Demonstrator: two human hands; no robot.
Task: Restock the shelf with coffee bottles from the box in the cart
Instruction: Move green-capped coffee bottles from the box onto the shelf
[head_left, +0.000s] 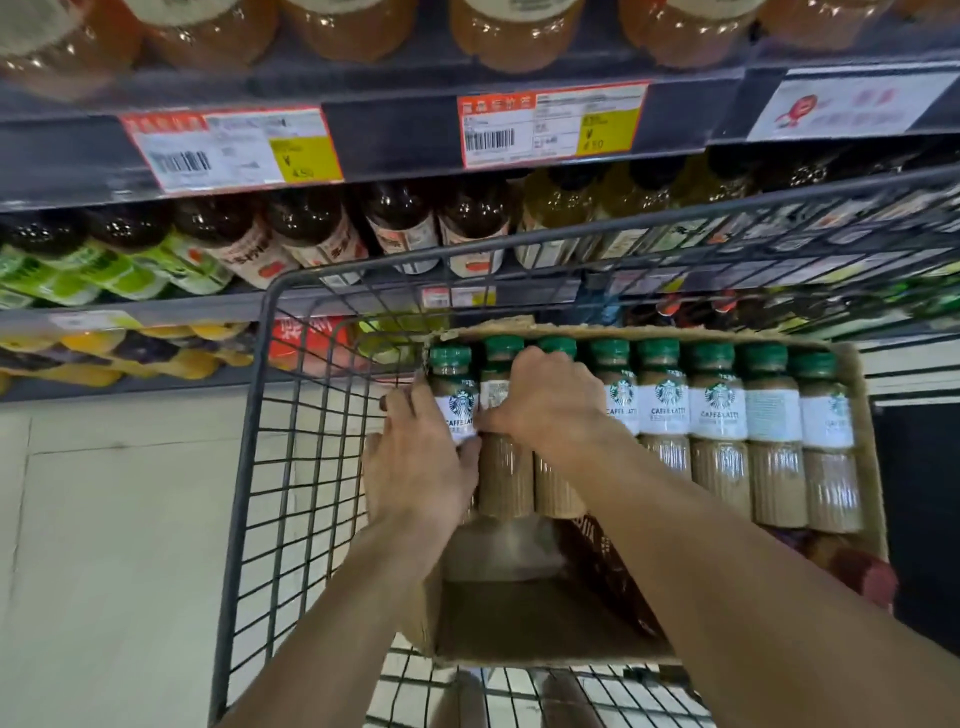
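Note:
A cardboard box (550, 618) lies in the wire cart (270, 467). A row of several coffee bottles (719, 431) with green caps and white labels fills its far side. My left hand (415, 457) wraps around the leftmost bottle (453, 384) from its left side, thumb across the label. My right hand (545, 400) grips the tops of the second bottle (506, 478) and third bottle (556, 493) in the row, covering their necks. The near half of the box holds no bottles.
Store shelves (363, 150) with price tags rise behind the cart, stocked with dark, yellow and green-labelled drink bottles (306, 234). A pale tiled floor (104, 545) lies to the left of the cart. A dark red object (862, 571) sits at the box's right corner.

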